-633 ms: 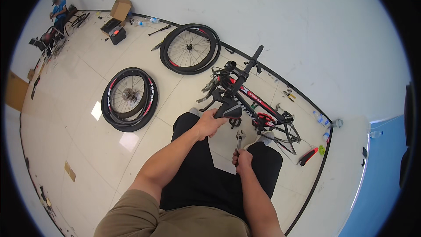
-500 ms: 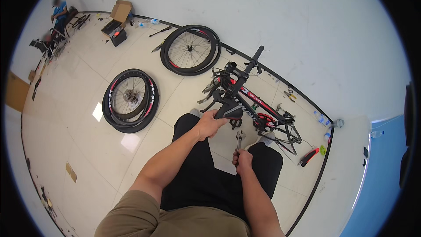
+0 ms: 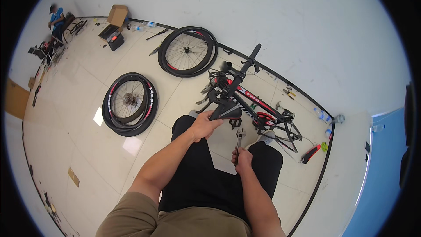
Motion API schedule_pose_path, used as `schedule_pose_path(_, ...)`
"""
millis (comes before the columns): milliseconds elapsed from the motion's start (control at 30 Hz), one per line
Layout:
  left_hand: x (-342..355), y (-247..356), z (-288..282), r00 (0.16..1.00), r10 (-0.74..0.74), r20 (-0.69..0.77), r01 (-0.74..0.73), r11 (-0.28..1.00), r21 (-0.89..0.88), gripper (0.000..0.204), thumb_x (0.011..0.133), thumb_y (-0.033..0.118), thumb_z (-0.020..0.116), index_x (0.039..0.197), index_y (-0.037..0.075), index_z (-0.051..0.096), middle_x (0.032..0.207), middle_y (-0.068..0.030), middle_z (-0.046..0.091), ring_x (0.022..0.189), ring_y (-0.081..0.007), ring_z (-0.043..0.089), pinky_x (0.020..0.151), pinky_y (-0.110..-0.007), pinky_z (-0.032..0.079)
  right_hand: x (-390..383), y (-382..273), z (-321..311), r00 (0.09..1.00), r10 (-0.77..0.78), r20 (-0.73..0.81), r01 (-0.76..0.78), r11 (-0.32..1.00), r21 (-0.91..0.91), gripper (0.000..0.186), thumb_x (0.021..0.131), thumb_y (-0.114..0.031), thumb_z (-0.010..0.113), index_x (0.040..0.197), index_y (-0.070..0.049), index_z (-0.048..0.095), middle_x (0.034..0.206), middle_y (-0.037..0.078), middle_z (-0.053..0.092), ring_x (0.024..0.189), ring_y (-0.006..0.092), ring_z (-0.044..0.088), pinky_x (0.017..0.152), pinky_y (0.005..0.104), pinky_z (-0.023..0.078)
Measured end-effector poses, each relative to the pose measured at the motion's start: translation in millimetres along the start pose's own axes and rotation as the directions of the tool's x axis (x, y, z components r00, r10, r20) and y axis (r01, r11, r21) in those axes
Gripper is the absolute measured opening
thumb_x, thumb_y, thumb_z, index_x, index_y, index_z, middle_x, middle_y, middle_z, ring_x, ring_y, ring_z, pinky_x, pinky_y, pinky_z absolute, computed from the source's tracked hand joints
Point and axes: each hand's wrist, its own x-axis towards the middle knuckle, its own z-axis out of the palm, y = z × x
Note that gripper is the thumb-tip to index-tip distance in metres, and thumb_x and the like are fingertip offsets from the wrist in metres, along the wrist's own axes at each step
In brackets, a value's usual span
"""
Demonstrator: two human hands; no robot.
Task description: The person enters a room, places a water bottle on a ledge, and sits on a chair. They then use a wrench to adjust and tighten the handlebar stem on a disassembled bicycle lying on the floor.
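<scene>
My left hand (image 3: 204, 126) grips a black bicycle saddle (image 3: 229, 112) near the handlebar of the black, red and white bike frame (image 3: 258, 103). My right hand (image 3: 241, 160) is closed on the handle of a silver adjustable wrench (image 3: 240, 136), held upright just below the pedal (image 3: 234, 123). The frame lies on the tiled floor in front of my knees, with its red chainring (image 3: 266, 118) showing and its handlebar (image 3: 252, 59) toward the back wall.
Wheels with tyres (image 3: 129, 103) (image 3: 187, 50) lie at left and back. An open cardboard box (image 3: 117, 15), black toolbox (image 3: 115, 41), pliers (image 3: 288, 93), bottles (image 3: 320, 114) and red-black tool (image 3: 310, 153) lie around. A person (image 3: 57, 19) works by another bike at far left.
My left hand and the saddle have shifted slightly left. The wrench in my right hand has moved slightly upward in the picture. The distant scene has shifted a little with my view.
</scene>
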Motion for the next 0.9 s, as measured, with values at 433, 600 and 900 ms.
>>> schedule_pose_path(433, 3, -12, -4, 0.992, 0.059, 0.109, -0.043, 0.989, -0.144, 0.033, 0.088, 0.008, 0.068, 0.117, -0.002, 0.055, 0.062, -0.0012, 0.050, 0.038, -0.0091, 0.043, 0.036, -0.027, 0.033, 3, -55, 38, 0.980, -0.142, 0.137, 0.143, 0.990, -0.004, 0.018, 0.098, -0.023, 0.050, 0.105, -0.007, 0.055, 0.069, 0.002, 0.049, 0.048, 0.0107, 0.039, 0.042, 0.0264, 0.029)
schedule_pose_path(600, 5, -14, -3, 0.991, 0.074, 0.113, -0.056, 0.987, -0.150, 0.041, 0.085, 0.008, 0.070, 0.121, -0.003, 0.055, 0.062, -0.0025, 0.052, 0.039, -0.0103, 0.047, 0.035, -0.027, 0.036, 4, -89, 73, 0.978, -0.166, 0.125, 0.148, 0.979, 0.139, 0.015, 0.098, -0.024, 0.053, 0.100, -0.010, 0.055, 0.069, 0.001, 0.049, 0.049, 0.0107, 0.039, 0.043, 0.0266, 0.030)
schedule_pose_path(900, 8, -14, 0, 0.991, 0.090, 0.094, -0.076, 0.986, -0.147, 0.039, 0.082, 0.008, 0.071, 0.117, -0.003, 0.056, 0.059, -0.0027, 0.052, 0.039, -0.0113, 0.049, 0.034, -0.028, 0.037, -7, -102, 85, 0.982, -0.170, 0.079, 0.151, 0.967, 0.205, 0.023, 0.093, -0.026, 0.063, 0.084, -0.014, 0.046, 0.063, -0.003, 0.040, 0.049, 0.0096, 0.035, 0.045, 0.0269, 0.027)
